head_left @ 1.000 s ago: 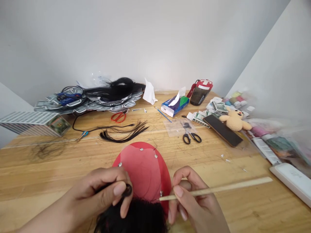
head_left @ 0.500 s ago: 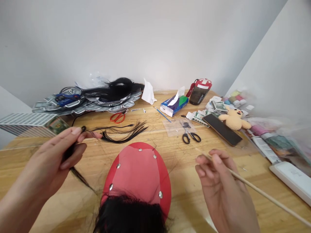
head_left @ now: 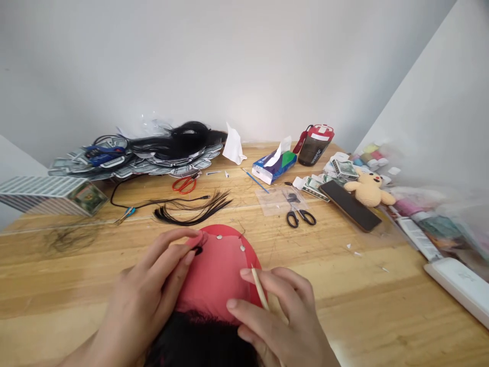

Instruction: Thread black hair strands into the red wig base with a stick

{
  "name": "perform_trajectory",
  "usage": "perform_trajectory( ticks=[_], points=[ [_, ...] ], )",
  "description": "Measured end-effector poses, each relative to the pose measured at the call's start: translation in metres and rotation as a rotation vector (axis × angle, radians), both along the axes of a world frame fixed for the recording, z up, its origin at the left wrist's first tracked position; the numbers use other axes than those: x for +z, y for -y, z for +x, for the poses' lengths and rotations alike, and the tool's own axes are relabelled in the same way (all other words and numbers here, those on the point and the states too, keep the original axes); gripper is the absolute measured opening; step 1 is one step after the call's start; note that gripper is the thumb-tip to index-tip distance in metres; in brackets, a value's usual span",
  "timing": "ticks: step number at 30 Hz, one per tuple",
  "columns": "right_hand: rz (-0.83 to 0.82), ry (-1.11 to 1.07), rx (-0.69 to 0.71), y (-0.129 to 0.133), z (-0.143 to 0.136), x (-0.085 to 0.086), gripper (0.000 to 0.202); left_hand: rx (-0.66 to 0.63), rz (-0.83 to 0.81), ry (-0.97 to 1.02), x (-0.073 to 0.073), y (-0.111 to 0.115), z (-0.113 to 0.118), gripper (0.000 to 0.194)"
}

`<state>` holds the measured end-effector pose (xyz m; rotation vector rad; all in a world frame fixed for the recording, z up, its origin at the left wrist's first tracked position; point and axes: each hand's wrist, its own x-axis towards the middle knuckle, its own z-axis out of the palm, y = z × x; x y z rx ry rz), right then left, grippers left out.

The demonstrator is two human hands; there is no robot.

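Note:
A rounded red form [head_left: 229,232] stands at the near edge of the table, with pink mesh [head_left: 217,275] stretched over it. Silver pins [head_left: 242,248] hold the mesh down, and black hair [head_left: 202,339] covers the form's near end. At the mesh's left side, my left hand [head_left: 148,285] pinches a small lock of black hair [head_left: 197,250] between thumb and fingers. My right hand [head_left: 282,311] grips a thin wooden stick [head_left: 261,290] pen-like over the right side, its tip pointing away from me.
Beyond the form lie a loose hair bundle [head_left: 193,211], black scissors [head_left: 301,217] and orange-handled scissors [head_left: 185,184]. A tissue pack [head_left: 273,165], a bottle [head_left: 315,146] and a phone [head_left: 349,205] are farther back. More black hair [head_left: 168,142] rests on a pile at back left.
Both hands have come inward to the red form. The left brought the black hair lock from the left onto the mesh; the right brought the stick from the right.

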<state>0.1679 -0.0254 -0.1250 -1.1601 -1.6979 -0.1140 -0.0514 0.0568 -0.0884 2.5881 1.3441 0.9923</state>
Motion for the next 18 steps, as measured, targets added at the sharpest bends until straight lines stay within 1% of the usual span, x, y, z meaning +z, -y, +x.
perform_trajectory(
  ticks=[2, 4, 6, 8, 11, 14, 16, 18],
  points=[
    [-0.065, 0.011, 0.017, 0.001, 0.001, 0.000, 0.020, -0.022, 0.055, -0.047, -0.002, 0.003, 0.004, 0.027],
    [-0.134, 0.029, 0.031, 0.004, 0.005, 0.001, 0.027, -0.026, 0.091, -0.078, -0.001, 0.004, 0.006, 0.028],
    [-0.182, 0.047, 0.038, 0.007, 0.007, 0.003, 0.032, -0.018, 0.079, -0.078, 0.000, 0.004, 0.006, 0.028],
    [-0.180, 0.039, 0.025, 0.007, 0.005, 0.005, 0.030, 0.000, 0.061, -0.086, 0.000, 0.003, 0.005, 0.027],
    [-0.147, 0.066, 0.021, 0.004, 0.000, 0.006, 0.026, 0.045, 0.132, -0.153, -0.003, 0.002, 0.003, 0.026],
    [-0.137, 0.153, 0.014, 0.003, -0.003, 0.007, 0.025, 0.094, 0.218, -0.197, -0.004, 0.004, 0.002, 0.035],
    [-0.137, 0.191, -0.018, 0.005, -0.003, 0.009, 0.024, 0.083, 0.226, -0.215, -0.001, 0.006, 0.004, 0.040],
    [-0.174, 0.216, -0.034, 0.010, -0.001, 0.011, 0.022, 0.070, 0.238, -0.230, 0.003, 0.007, 0.007, 0.045]
  ],
)
